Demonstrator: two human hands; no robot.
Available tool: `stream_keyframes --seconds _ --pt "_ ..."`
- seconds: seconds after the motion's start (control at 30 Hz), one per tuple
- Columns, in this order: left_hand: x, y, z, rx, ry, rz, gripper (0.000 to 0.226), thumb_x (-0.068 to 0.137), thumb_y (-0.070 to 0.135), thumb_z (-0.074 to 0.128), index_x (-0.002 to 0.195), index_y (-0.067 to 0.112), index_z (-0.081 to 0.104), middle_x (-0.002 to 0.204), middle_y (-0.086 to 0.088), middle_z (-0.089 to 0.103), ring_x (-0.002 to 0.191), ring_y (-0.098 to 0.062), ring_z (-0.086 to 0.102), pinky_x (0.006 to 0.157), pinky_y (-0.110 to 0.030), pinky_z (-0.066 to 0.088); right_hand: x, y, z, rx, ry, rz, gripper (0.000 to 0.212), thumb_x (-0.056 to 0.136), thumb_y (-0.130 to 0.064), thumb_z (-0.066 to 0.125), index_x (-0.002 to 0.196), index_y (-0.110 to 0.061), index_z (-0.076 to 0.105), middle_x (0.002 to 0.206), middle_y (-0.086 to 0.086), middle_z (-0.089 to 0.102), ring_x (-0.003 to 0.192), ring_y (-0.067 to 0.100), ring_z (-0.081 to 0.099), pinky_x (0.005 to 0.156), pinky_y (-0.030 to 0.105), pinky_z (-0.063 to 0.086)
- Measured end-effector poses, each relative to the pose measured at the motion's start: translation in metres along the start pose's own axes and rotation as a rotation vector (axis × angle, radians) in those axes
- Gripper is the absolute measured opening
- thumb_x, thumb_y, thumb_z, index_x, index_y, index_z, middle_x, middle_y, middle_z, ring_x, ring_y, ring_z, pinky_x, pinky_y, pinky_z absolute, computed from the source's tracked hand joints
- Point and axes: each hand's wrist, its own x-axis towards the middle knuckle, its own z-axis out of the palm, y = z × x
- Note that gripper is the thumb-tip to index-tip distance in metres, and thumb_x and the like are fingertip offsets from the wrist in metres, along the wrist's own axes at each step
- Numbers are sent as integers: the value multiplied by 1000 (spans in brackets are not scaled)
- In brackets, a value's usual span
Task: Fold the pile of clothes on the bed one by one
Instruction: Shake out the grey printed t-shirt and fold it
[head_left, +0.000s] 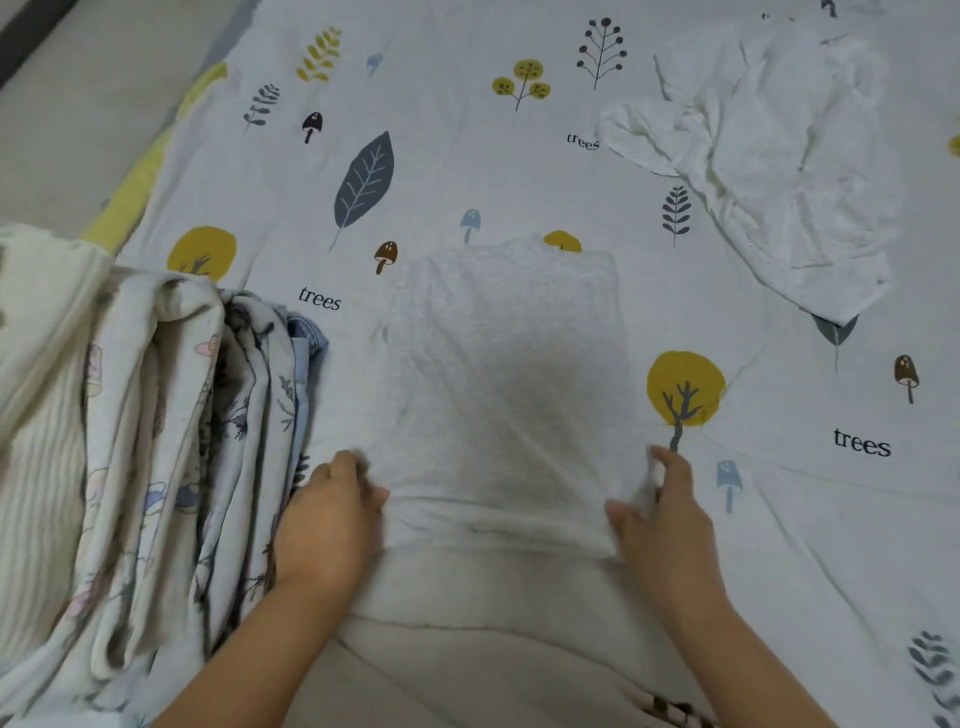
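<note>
Both hands, L (332, 519) & R (660, 512), grip gray garment (509, 364); bedsheet (779, 467) reads "trees".

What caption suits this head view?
Both hands, left and right, grip a pale garment on the patterned bedsheet.

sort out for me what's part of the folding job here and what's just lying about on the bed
In the job: grey garment, gripped at its near edge by left hand and right hand; crumpled white garment; stack of clothes.
Lying about: printed bedsheet.
</note>
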Motion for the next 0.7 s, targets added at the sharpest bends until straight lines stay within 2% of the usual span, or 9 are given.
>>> stream_keyframes --seconds 0.07,0.13,0.2,0.3,0.33,0.4,0.53,0.63,0.7 --pt "-8 4 9 -86 -9 1 43 88 23 60 124 3 46 115 -20 56 102 -37 54 82 -41 42 1 8 4 -3 -70 56 65 88 -10 61 143 -13 27 140 13 46 126 30 45 99 33 35" --pt "-15 5 11 -184 -12 56 57 87 25 62 135 7 37 121 -16 52 107 -34 53 84 -40 43 2 13 6 36 -73 50 64 87 -9 62 142 -12 28 144 11 42 130 28 41 99 31 33" --pt "-18 3 12 -254 -99 93 66 85 18 65 141 16 29 116 -12 55 103 -31 56 78 -35 44 2 15 2 57 -66 23 61 86 -7 63 139 -14 33 138 9 48 122 26 48 88 26 35" --pt "-26 -3 11 -281 -205 107 66 87 7 59 143 23 28 81 -1 58 78 -20 59 60 -22 38 -3 21 -10 92 -69 -7 58 84 -8 65 133 -23 36 115 4 61 91 16 59 71 24 40" --pt "-31 -5 10 -253 -218 122 66 88 7 58 143 25 27 81 2 54 75 -18 56 58 -22 36 -6 24 -13 71 -77 -18 58 84 -9 65 132 -25 37 104 1 63 82 12 58 65 24 40" --pt "-41 -6 8 -131 -189 159 68 86 8 58 144 24 27 97 1 47 81 -19 51 64 -28 40 -12 30 -16 -36 -107 -43 58 86 -12 63 134 -25 34 95 -2 60 79 12 56 64 26 39" --pt "-49 -5 13 69 100 512 62 75 28 63 131 7 48 126 -24 48 111 -35 48 84 -46 46 -25 43 -16 -190 -145 -232 65 86 -9 57 143 -23 28 121 -3 49 107 15 50 88 28 39" --pt "-43 -6 18 187 -2 796 75 70 45 67 135 15 46 140 -17 43 129 -29 35 103 -44 28 -25 52 -21 -470 -172 -474 80 66 1 67 139 -16 40 137 11 38 119 25 45 89 31 41" --pt "-37 -5 21 282 -86 814 84 59 38 82 134 17 51 140 -14 47 131 -29 39 105 -43 23 -21 54 -20 -643 -142 -563 83 47 8 74 126 -6 56 126 29 48 104 43 57 74 40 49"
